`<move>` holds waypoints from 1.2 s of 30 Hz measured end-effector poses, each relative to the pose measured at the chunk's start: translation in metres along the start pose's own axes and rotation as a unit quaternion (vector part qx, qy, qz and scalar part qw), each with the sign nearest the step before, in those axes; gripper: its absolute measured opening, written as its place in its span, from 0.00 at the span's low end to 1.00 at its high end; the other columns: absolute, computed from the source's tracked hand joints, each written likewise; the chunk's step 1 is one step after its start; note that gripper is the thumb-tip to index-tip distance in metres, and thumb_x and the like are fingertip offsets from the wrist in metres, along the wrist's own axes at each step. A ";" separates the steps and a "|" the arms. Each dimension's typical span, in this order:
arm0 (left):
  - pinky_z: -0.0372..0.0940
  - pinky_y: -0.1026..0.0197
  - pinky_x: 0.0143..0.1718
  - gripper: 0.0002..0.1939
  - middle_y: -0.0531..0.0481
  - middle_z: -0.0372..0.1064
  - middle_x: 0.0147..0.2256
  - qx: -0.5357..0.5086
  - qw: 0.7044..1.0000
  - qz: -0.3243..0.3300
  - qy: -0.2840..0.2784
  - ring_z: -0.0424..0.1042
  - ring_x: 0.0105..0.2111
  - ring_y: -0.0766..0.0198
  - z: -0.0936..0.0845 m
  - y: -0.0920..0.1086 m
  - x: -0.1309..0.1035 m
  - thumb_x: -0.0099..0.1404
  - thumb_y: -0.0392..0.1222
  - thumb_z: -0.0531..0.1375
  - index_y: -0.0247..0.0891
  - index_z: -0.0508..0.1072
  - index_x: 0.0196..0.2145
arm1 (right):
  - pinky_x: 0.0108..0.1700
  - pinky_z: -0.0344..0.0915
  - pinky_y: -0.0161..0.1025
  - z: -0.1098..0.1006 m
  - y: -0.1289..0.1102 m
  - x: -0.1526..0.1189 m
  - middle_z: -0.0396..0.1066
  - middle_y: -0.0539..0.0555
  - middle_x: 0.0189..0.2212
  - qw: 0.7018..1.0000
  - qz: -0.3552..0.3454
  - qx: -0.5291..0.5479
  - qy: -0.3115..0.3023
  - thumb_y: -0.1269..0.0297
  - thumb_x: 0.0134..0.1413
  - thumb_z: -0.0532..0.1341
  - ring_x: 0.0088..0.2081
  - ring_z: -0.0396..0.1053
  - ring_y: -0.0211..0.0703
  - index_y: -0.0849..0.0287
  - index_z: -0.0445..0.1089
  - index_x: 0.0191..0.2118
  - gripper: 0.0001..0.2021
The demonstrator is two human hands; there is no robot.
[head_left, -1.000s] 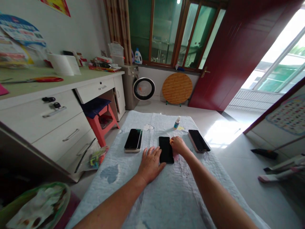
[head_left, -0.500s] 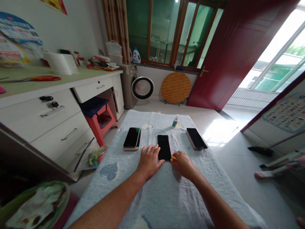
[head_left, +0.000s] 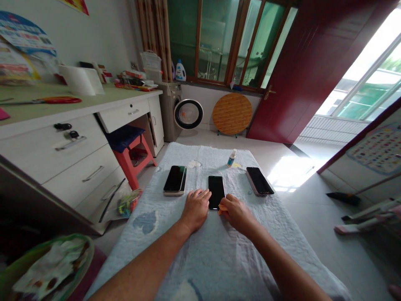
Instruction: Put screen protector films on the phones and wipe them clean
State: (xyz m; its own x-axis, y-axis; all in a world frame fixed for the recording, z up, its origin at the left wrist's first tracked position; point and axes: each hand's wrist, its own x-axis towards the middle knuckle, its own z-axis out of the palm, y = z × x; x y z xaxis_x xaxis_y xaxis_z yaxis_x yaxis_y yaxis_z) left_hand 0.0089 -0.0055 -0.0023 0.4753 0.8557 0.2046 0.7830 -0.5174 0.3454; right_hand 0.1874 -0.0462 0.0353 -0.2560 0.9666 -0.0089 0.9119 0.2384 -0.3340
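Observation:
A black smartphone [head_left: 216, 187] lies face up on the cloth-covered table [head_left: 200, 251]. My left hand [head_left: 196, 207] rests palm down at its left edge, fingers stretched out and fingertips touching the phone's side. At the lower right corner of the phone, my right hand [head_left: 233, 210] pinches a small orange cloth [head_left: 222, 207] against the edge; most of the cloth is hidden by the fingers. Farther left, another dark phone [head_left: 176, 178] lies on top of a pale flat item [head_left: 174, 193]. To the right is a phone with a pinkish side [head_left: 260, 181].
A small spray bottle [head_left: 232, 158] stands towards the far edge of the table. Left of the table are a red stool [head_left: 135, 161], a white desk [head_left: 75, 154] and a waste bin [head_left: 89, 261]. A round wooden tabletop [head_left: 232, 113] leans against the far wall.
My right hand has slid the orange cloth left and around to the phone's lower right corner. My left thumb has drawn in towards the fingers. The view has shifted slightly.

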 end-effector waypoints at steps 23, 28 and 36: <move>0.52 0.45 0.60 0.27 0.43 0.65 0.58 -0.013 1.000 0.020 0.009 0.60 0.59 0.49 -0.007 0.004 -0.003 0.62 0.53 0.61 0.41 0.66 0.56 | 0.35 0.55 0.33 0.000 0.026 0.052 0.64 0.53 0.31 0.998 -0.031 -0.022 0.043 0.69 0.63 0.54 0.32 0.62 0.36 0.61 0.72 0.32 0.12; 0.51 0.45 0.60 0.26 0.43 0.65 0.58 -0.015 1.000 0.020 0.002 0.60 0.59 0.49 -0.007 0.003 -0.003 0.63 0.52 0.61 0.41 0.66 0.56 | 0.40 0.55 0.34 0.001 0.039 0.100 0.65 0.55 0.32 0.995 -0.007 -0.078 0.054 0.72 0.62 0.51 0.35 0.62 0.39 0.62 0.73 0.32 0.13; 0.51 0.45 0.60 0.27 0.43 0.66 0.57 -0.033 0.999 0.018 -0.004 0.60 0.58 0.50 -0.008 0.002 -0.001 0.63 0.52 0.61 0.38 0.65 0.56 | 0.44 0.54 0.36 0.008 0.035 0.128 0.66 0.57 0.38 0.995 -0.023 -0.076 0.057 0.73 0.60 0.52 0.39 0.61 0.42 0.61 0.75 0.38 0.14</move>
State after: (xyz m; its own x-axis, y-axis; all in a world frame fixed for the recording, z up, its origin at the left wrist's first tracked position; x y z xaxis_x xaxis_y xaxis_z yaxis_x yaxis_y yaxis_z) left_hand 0.0071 -0.0075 0.0054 0.5061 0.8365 0.2100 0.7371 -0.5460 0.3982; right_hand 0.1840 0.0852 0.0150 -0.2686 0.9566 0.1125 0.9402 0.2858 -0.1853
